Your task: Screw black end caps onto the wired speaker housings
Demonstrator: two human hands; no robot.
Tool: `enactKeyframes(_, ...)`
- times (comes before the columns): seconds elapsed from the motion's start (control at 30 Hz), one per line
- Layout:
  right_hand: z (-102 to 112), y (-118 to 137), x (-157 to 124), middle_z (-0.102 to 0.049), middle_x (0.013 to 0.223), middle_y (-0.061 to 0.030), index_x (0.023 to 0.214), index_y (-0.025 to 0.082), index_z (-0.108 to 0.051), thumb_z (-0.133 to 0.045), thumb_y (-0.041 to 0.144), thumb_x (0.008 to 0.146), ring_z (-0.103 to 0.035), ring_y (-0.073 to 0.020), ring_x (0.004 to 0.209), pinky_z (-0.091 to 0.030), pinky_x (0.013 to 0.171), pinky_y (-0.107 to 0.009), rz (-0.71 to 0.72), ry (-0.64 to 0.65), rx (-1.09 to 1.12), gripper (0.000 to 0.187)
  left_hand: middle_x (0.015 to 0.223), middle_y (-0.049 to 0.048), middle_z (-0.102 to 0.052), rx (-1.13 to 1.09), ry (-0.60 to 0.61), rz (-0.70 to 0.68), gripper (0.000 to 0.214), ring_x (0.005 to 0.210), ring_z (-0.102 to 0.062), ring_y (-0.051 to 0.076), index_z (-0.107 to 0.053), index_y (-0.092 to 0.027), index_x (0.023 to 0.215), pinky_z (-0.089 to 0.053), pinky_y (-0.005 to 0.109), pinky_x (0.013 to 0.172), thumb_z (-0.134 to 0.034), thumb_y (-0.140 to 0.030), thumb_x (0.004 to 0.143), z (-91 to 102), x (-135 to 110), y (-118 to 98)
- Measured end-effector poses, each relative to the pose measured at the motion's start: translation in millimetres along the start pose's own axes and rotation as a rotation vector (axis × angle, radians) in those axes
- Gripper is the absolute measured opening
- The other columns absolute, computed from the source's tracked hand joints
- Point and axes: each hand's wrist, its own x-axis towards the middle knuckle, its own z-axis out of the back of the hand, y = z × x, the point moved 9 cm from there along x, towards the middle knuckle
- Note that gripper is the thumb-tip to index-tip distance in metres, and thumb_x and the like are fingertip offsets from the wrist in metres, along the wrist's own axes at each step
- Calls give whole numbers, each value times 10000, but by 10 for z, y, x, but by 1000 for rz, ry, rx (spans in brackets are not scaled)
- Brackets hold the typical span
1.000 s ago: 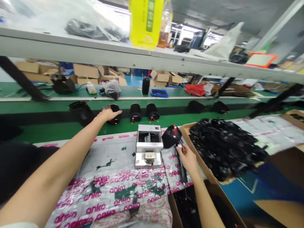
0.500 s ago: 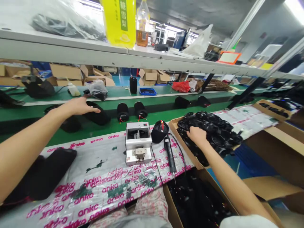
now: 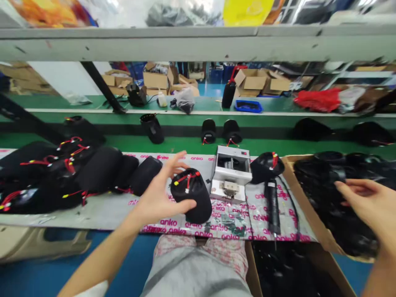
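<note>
My left hand (image 3: 157, 196) is closed around a black cloth-covered cylinder (image 3: 199, 204), its thumb across the near side. The cylinder tilts, and its open end shows red wires with small yellow and white connectors. At the right, my right hand (image 3: 368, 202) pinches a black plastic part (image 3: 337, 174) above a carton (image 3: 323, 231) full of similar glossy black parts; motion blurs its exact shape. Between the hands stands a small silver machine (image 3: 232, 173). Right of it, another black cylinder (image 3: 262, 167) with wires lies by a black electric screwdriver (image 3: 272, 206).
Several black cylinders (image 3: 99, 169) with red wires crowd the left of the bench. Others stand on the green conveyor (image 3: 185, 144) behind. A shelf edge (image 3: 198, 47) crosses overhead. Below the bench's front edge is another carton (image 3: 253, 268) of black pieces.
My view has swung left. My left hand has come from the conveyor to the bench front with a black cylinder. My right hand has lifted a black plastic part from the pile.
</note>
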Motion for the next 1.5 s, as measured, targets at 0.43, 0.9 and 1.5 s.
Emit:
enactKeyframes(0.43,-1249,1561,-2160,-595,1610,-125,886,244,-583,-678,268,968,-632,-369,1470,-598,1162,-573,678,917,445,128,1574,183,-494,-74,-65,-162,920,1560,-445,407,-449,-266,1567,-404,643,1302,-898,-224,765,-696,-537,350)
enactKeyframes(0.9,-1950,1482,-2442,-500,1597,-165,1475,279,-525,-656,209,971,-515,-398,1541,-497,1255,-670,706,609,415,525,1529,150,-602,-185,-86,14,972,1426,-628,370,-447,-306,1601,-511,551,1244,-983,-380,793,-785,-564,539)
enactKeyframes(1.5,-1629,1904,-2191,-687,1453,-150,1428,255,-621,-563,916,914,-669,-408,1370,-536,1212,-567,262,579,1220,840,1249,119,-643,252,-221,-197,279,1238,-680,304,-625,-205,848,-572,467,1044,-877,-287,934,-523,-478,42)
